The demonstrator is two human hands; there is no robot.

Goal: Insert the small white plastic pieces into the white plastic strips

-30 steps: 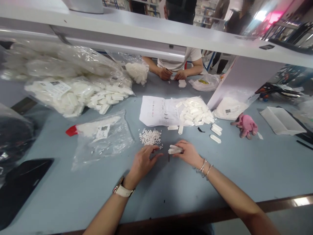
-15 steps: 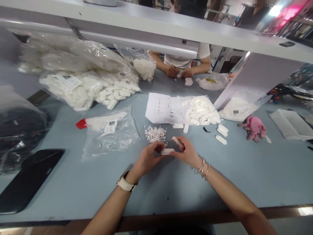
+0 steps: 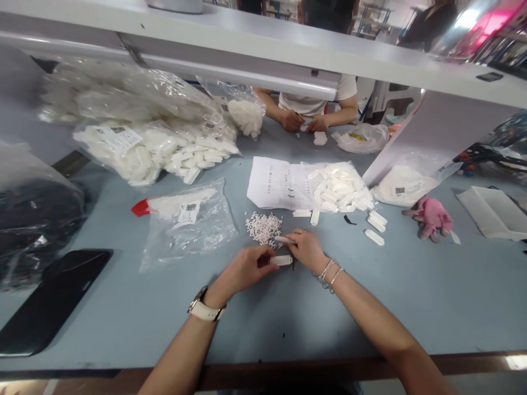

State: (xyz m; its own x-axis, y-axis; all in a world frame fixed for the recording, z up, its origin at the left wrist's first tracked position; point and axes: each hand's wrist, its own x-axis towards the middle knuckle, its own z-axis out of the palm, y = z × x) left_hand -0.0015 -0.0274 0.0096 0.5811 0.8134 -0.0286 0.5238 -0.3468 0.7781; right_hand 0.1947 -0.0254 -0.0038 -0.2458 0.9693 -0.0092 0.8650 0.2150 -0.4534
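Left hand (image 3: 247, 267): thumb and fingers pinching a white perforated plastic piece (image 3: 281, 260) by its left end; face with rows of small openings turned up; lying across in front of the right fingertips. Wristwatch (image 3: 206, 311), white strap, on this wrist.

Right hand (image 3: 307, 249): fingers closed on a slim white bar (image 3: 285, 240), its free end pointing left, just beyond the perforated piece and at the edge of the pellets; whether it touches them cannot be told. Thin bracelets (image 3: 330, 276) on this wrist.

Pellets (image 3: 263, 226), small, white, heaped: just beyond the left hand.

Clear plastic bag (image 3: 216, 219), red corner, QR label: left of the left hand, lying flat.

Printed sheet (image 3: 265, 184): beyond both hands, past the pellets.

Bag of white plastic pieces (image 3: 343, 189): beyond the right hand, overlapping the sheet's right side.

White plastic cases (image 3: 374, 237), loose, small group: right of and beyond the right hand.

Pink glove (image 3: 434, 219): farther right of the right hand.

White tray (image 3: 492, 211): right of the glove.

Co-worker's hands (image 3: 307, 122): far side of the table, well apart from both hands, at a small white piece.
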